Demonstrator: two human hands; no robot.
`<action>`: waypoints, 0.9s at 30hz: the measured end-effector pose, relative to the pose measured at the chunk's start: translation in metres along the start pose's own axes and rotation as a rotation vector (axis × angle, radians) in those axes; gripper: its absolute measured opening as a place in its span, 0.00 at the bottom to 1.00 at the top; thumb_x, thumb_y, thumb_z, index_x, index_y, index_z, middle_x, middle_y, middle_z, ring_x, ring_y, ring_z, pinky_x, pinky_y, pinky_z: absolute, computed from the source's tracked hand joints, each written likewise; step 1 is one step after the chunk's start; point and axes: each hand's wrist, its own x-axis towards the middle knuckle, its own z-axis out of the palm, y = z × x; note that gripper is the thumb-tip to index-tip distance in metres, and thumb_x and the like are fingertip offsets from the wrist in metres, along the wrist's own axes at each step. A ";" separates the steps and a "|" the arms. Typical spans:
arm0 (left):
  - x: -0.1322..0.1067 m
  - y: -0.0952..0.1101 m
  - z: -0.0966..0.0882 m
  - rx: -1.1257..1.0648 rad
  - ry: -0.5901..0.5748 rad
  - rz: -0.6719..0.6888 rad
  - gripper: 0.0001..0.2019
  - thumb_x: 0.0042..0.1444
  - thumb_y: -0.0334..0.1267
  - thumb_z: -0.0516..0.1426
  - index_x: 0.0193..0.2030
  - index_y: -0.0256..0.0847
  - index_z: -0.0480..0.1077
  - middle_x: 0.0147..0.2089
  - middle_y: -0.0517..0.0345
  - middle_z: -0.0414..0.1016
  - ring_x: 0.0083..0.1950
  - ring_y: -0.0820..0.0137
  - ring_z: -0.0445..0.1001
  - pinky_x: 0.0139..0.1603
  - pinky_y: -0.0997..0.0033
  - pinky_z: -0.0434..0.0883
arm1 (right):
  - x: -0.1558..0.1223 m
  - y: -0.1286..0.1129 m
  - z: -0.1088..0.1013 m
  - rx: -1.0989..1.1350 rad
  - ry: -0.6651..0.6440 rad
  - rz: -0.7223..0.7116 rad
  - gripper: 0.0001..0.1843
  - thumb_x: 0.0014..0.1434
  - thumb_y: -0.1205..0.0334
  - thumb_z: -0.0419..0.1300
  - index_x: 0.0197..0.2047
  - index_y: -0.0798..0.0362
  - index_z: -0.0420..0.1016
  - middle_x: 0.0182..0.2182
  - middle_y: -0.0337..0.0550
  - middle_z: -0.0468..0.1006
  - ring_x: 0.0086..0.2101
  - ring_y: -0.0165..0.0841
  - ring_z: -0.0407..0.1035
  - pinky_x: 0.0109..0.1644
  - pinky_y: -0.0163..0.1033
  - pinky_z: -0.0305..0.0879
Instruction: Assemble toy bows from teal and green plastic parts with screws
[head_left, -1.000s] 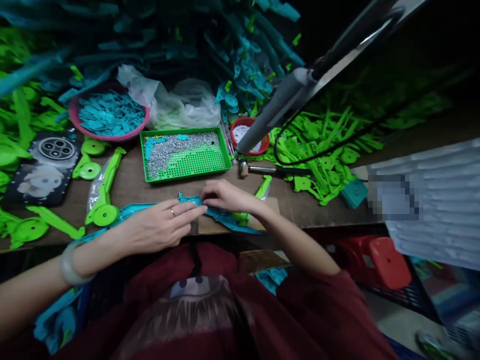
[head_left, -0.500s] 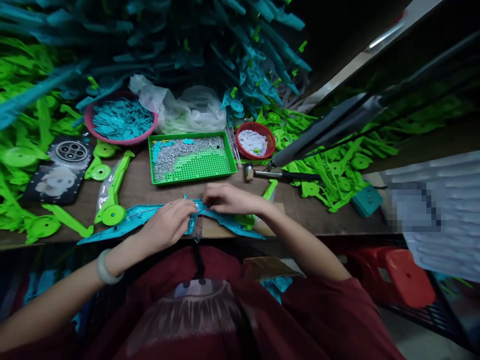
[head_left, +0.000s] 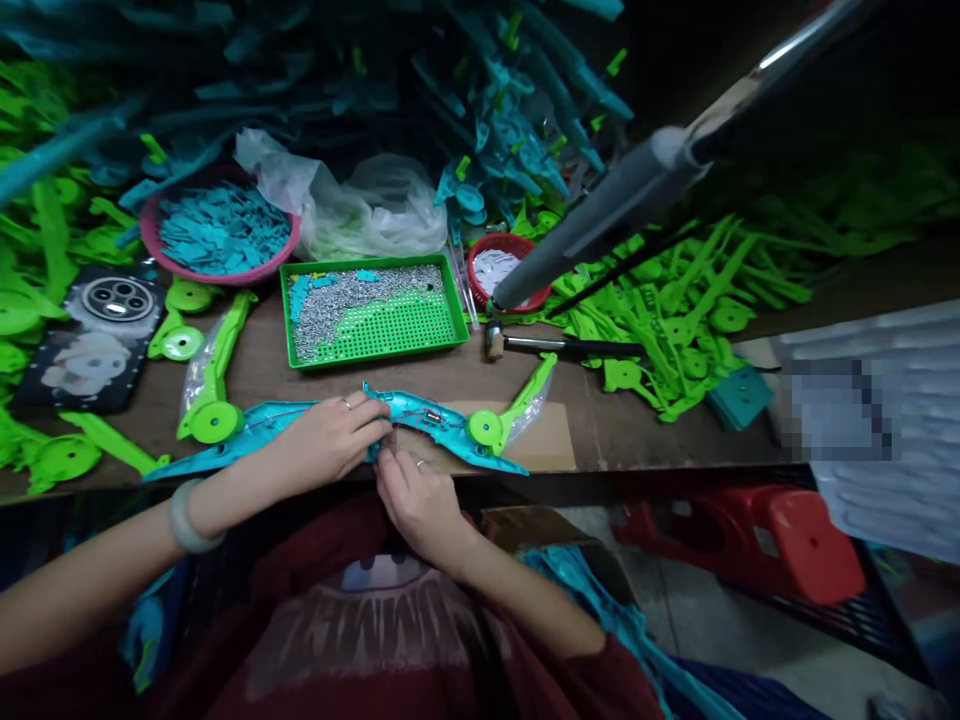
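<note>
Though I can't tell whether my left hand (head_left: 327,440) or right hand (head_left: 421,505) grips the turquoise plastic shell (head_left: 450,428), I'd keep its thin wires (head_left: 409,411) flat and unpinched.

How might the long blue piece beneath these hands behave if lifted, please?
The blue piece is probably light, resembling thin plastic. It seems stiff, holding its curved outline. Its ends might dip, reaching past the left hand and right hand.
</note>
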 end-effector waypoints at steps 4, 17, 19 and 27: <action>0.012 -0.004 -0.015 -0.095 -0.035 0.043 0.20 0.61 0.28 0.52 0.61 0.36 0.65 0.63 0.40 0.66 0.58 0.55 0.69 0.56 0.53 0.71 | 0.009 0.023 -0.029 -0.012 0.096 -0.256 0.16 0.65 0.72 0.51 0.53 0.60 0.72 0.35 0.52 0.78 0.36 0.39 0.72 0.36 0.40 0.68; 0.005 -0.001 0.007 -0.511 0.306 -0.477 0.06 0.66 0.35 0.54 0.43 0.38 0.73 0.38 0.57 0.77 0.39 0.70 0.75 0.41 0.72 0.70 | 0.105 0.116 -0.067 0.774 -0.218 -0.403 0.09 0.61 0.74 0.57 0.39 0.54 0.76 0.43 0.46 0.70 0.45 0.32 0.69 0.49 0.39 0.68; 0.005 0.005 0.006 -0.500 0.266 -0.514 0.08 0.65 0.33 0.53 0.47 0.38 0.72 0.39 0.55 0.76 0.39 0.69 0.75 0.41 0.70 0.70 | 0.118 0.118 -0.066 0.848 -0.271 -0.432 0.07 0.60 0.73 0.58 0.37 0.54 0.77 0.42 0.45 0.71 0.44 0.32 0.69 0.48 0.40 0.68; 0.005 0.007 0.005 -0.367 0.335 -0.504 0.07 0.67 0.31 0.52 0.45 0.38 0.71 0.47 0.51 0.73 0.50 0.65 0.73 0.51 0.65 0.70 | 0.149 0.118 -0.067 0.948 -0.407 -0.504 0.06 0.62 0.65 0.60 0.33 0.56 0.74 0.37 0.42 0.73 0.39 0.30 0.68 0.46 0.38 0.66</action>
